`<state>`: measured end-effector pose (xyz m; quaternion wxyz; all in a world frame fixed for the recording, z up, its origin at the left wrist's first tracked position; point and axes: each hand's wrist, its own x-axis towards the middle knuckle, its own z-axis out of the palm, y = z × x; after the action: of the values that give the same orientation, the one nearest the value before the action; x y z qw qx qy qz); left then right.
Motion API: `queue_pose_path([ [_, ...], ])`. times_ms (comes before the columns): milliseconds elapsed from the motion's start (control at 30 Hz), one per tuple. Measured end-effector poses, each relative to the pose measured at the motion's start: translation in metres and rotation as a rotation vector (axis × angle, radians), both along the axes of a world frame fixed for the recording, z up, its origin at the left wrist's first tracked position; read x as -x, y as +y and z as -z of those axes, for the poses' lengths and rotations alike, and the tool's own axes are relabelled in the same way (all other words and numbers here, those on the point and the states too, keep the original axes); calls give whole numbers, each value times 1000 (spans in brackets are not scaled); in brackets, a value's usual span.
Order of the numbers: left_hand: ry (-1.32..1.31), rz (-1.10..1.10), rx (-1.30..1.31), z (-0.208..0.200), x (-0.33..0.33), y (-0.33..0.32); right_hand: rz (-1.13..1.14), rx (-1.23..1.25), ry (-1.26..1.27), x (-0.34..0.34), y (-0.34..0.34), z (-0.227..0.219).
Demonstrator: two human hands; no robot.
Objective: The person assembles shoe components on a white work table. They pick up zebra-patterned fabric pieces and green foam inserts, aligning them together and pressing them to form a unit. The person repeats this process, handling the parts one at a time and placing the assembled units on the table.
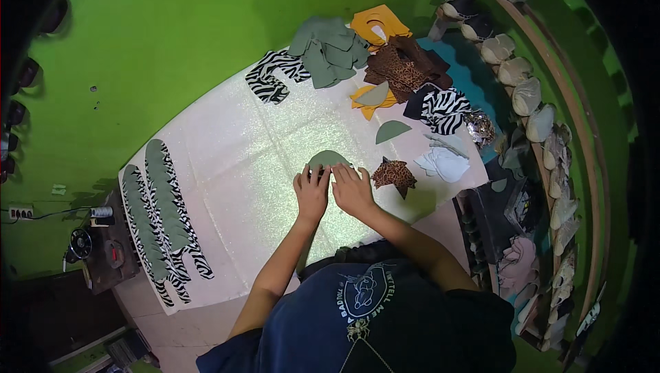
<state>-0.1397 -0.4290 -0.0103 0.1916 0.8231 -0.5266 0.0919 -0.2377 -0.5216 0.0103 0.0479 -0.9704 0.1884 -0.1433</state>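
A green half-round fabric piece (328, 159) lies at the middle of the white tabletop. My left hand (313, 195) holds its near left edge, the fingers bent over it. At its right edge my right hand (353, 191) grips with the fingertips, close beside the left. Both thumbs are mostly hidden. Just right of my right hand lies a leopard-print piece (394, 176) with pointed corners. Farther back rests another green half-round piece (392, 132).
Overlapping green and zebra-print pieces (165, 201) line the table's left end. At the back are piles of green fabric (330, 50), yellow fabric (380, 26) and brown fabric (405, 67). White pieces (443, 161) lie at the right. A wooden rack (526, 98) of shoe forms stands beyond.
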Motion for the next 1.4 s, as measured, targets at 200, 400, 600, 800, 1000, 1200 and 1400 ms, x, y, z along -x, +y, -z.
queue_pose_path([
  [200, 7, -18, -3, 4, -1, 0, 11, 15, -52, -1, 1, 4],
  [400, 47, -31, -68, 2, -3, -4, -3, 20, -39, -10, -5, 5],
  [600, 147, 67, 37, 2, -7, -17, -30, 9, -84, -13, -11, 16],
  [800, 280, 147, 85, 0, -8, -16, -34, -129, -26, -10, -13, 23],
  [1000, 261, 149, 95, 2, -9, -16, -26, -134, 14, -9, -12, 21],
  [1200, 280, 126, 40, 5, -10, -15, -21, -225, 37, -7, -13, 16],
  [1400, 275, 120, -9, 10, -11, -14, -43, -194, 6, -9, -13, 19],
])
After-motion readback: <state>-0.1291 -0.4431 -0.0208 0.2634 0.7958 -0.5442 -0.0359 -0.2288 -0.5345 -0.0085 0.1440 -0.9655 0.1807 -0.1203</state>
